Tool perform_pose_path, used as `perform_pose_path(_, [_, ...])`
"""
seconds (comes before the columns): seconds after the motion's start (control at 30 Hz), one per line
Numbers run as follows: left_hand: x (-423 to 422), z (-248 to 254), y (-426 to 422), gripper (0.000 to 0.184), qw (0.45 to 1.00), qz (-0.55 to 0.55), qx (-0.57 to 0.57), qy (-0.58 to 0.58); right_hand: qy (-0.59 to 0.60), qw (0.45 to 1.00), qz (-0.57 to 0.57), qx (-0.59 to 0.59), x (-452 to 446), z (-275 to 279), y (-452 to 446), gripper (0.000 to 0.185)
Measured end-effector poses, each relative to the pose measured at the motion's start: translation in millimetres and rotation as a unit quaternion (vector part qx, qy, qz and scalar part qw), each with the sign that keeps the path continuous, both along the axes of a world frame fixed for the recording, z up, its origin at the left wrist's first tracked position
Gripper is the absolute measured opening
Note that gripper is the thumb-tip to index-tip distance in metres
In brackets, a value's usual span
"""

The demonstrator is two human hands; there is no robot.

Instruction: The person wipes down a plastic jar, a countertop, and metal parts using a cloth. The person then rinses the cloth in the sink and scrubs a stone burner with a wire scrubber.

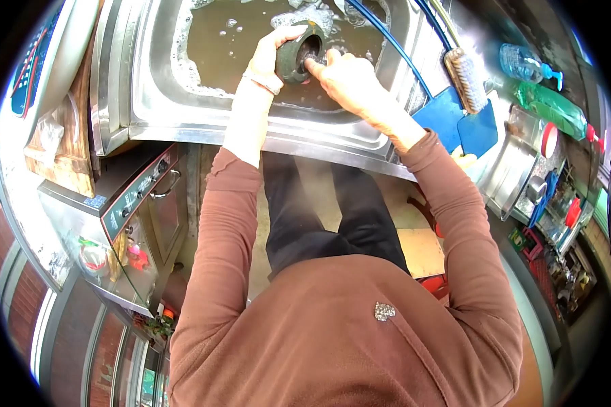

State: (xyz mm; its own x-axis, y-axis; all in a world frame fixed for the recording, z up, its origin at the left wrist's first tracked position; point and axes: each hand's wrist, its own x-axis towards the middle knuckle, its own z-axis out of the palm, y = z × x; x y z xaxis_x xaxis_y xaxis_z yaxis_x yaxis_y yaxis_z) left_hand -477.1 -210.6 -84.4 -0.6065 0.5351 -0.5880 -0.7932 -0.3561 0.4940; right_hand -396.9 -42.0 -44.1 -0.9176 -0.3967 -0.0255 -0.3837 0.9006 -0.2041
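Note:
Over the murky water in the steel sink [163, 112], my left hand [268, 54] is closed around a small dark green round pot [287, 62]. The pot is tilted, with its mouth facing right. My right hand [349, 80] is at that mouth, its fingers bent together against the rim and opening. Something small and shiny shows at those fingertips, too small to name. Suds [183, 64] float along the sink's left side.
Two blue fly swatters [445, 117] and a wooden brush [466, 80] lie on the sink's right edge. Beyond them stand a blue pump bottle [526, 64] and a green bottle [553, 108]. A cabinet with knobs [132, 203] stands below left.

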Motion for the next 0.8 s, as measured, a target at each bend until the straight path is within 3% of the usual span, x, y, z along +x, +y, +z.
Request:
perform_pose_path(0.07, [-0.1,-2.6,0.3,0.032,1.000,0.017,-0.004,-0.002,0.011,1.000,-0.022,0.017,6.0,-4.9,-6.6,0.047])
perform_pose_path(0.2, [-0.1,-10.2,-1.0,0.034,0.998,0.021,0.007,-0.050,0.076,0.995,-0.057,-0.035,1.8,-0.5,-16.1,0.042])
perform_pose_path(0.3, [1.6,-8.2,-0.7,0.034,0.999,0.004,0.005,-0.045,0.066,0.995,-0.071,0.003,-9.7,-16.8,-20.9,0.043])
perform_pose_path(0.43, [4.2,-5.8,-2.6,0.032,0.998,-0.019,-0.052,-0.009,0.040,0.999,-0.011,0.033,-12.6,-33.1,-18.0,0.032])
perform_pose_path(0.47, [3.7,-12.3,-4.8,0.032,0.998,-0.027,-0.049,-0.001,0.094,0.994,0.036,-0.031,-10.0,-28.4,-12.1,0.026])
perform_pose_path(0.5, [3.4,-17.4,-5.2,0.032,0.998,-0.036,-0.046,0.007,0.074,0.996,0.033,-0.030,-8.7,-32.8,-13.8,0.023])
perform_pose_path(0.57, [6.9,-13.1,1.7,0.021,0.999,0.022,-0.020,0.018,-0.076,0.996,0.007,-0.045,-8.1,-25.4,-20.0,0.012])
perform_pose_path(0.63, [7.6,-8.3,-2.1,0.025,0.999,0.004,-0.037,0.031,-0.104,0.985,-0.006,-0.138,-5.2,-26.0,-19.1,0.015])
perform_pose_path(0.7, [2.8,-8.5,-6.0,0.027,0.999,0.026,0.037,0.011,-0.146,0.961,0.003,-0.235,-8.1,-25.5,-5.4,0.023])
perform_pose_path(0.73, [0.7,-5.7,-7.1,0.028,0.997,0.037,0.073,0.001,-0.089,0.930,-0.043,-0.353,-4.0,-22.2,-2.2,0.034])
perform_pose_path(0.77, [-0.9,0.4,-8.5,0.032,0.994,0.028,0.101,-0.003,-0.175,0.873,-0.153,-0.429,1.7,-17.5,2.8,0.042])
perform_pose_path(0.8, [-3.4,-0.7,-3.5,0.034,0.996,0.052,0.037,0.062,-0.163,0.830,-0.239,-0.477,6.9,-13.3,4.2,0.042])
